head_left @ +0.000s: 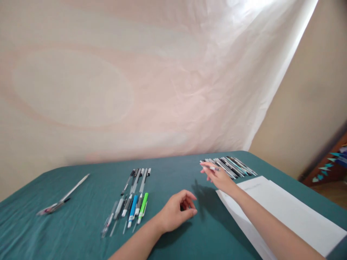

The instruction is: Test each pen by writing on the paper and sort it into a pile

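Observation:
My right hand (218, 176) hovers over the teal table, fingers pinched on a thin pen (213, 168), just left of a row of several dark pens (230, 166) at the far right. My left hand (177, 211) rests low near the table's middle with its fingers curled loosely inward; I cannot make out anything in them. To its left lies a group of several pens (132, 200), among them a blue one and a green one.
A white sheet of paper (287, 213) lies at the right under my right forearm. Two pens (63, 198) lie apart at the far left. A pale cloth backdrop (135, 79) hangs behind the teal-covered table (89, 224).

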Available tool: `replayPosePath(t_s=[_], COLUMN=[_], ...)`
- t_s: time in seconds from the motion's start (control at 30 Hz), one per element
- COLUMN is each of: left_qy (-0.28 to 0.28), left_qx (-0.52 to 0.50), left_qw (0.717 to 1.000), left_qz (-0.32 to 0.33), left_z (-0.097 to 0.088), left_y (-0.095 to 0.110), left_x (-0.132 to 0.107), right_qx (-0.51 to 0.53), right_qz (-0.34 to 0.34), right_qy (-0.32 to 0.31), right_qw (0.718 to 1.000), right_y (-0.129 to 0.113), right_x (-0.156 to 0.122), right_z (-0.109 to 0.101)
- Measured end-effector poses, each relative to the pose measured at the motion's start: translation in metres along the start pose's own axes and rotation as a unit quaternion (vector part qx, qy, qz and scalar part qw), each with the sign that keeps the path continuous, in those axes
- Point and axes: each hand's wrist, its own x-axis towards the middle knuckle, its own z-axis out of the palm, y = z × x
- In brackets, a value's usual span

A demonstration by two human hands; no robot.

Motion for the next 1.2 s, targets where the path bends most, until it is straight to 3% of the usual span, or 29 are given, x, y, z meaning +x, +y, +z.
replayPosePath(t_s=[0.13,0.3,0.47,0.67,0.8,0.97,1.2], left_qy=[-0.018,-0.031,-0.039,-0.061,-0.062,-0.063,-0.091], left_qx=[0.093,0.129,0.269,0.452,0.541,0.493,0.435], left_qw=[0.996,0.991,0.961,0.888,0.836,0.859,0.889], left_qz=[0.002,0.005,0.055,0.055,0.064,0.127,0.11], left_z=[0.0,-0.001,0.004,0.02,0.038,0.062,0.07], left_y=[0.003,0.008,0.013,0.022,0.034,0.034,0.016], left_x=[-0.001,-0.002,-0.003,0.007,0.021,0.032,0.032], right_qx=[-0.005,0.009,0.025,0.027,0.015,-0.063,-0.134], right_qz=[0.061,0.116,0.186,0.177,0.16,0.163,0.156], right_qy=[0.013,0.085,0.135,0.188,0.177,0.142,0.153], right_qw=[0.998,0.99,0.973,0.966,0.971,0.974,0.967], right_y=[0.017,0.049,0.07,0.092,0.101,0.105,0.105], right_x=[-0.008,-0.039,-0.068,-0.076,-0.072,-0.071,-0.074], right_z=[-0.04,-0.088,-0.116,-0.119,-0.116,-0.115,-0.116])
